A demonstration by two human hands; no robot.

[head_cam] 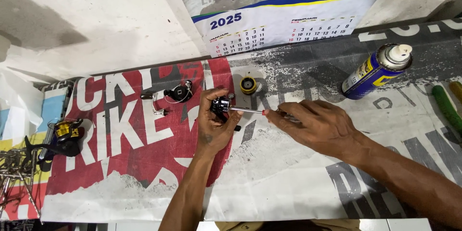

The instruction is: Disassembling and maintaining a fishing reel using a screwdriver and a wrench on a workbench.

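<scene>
My left hand (211, 125) grips a small black fishing reel body (221, 104) just above the printed banner that covers the bench (269, 173). My right hand (317, 125) holds a thin screwdriver (246, 110) whose metal shaft points left, its tip at the reel body. A yellow and black round reel part (248, 85) lies just behind the hands. To the left of it lie a black reel part with a wire loop (179, 92) and a small metal handle piece (155, 103).
A blue and yellow spray can (375, 71) lies on its side at the right rear. A green handled tool (447, 108) is at the far right. A black and yellow spinning reel (65, 137) and several metal tools (17, 173) sit at the left edge. A wall calendar (284, 24) hangs behind.
</scene>
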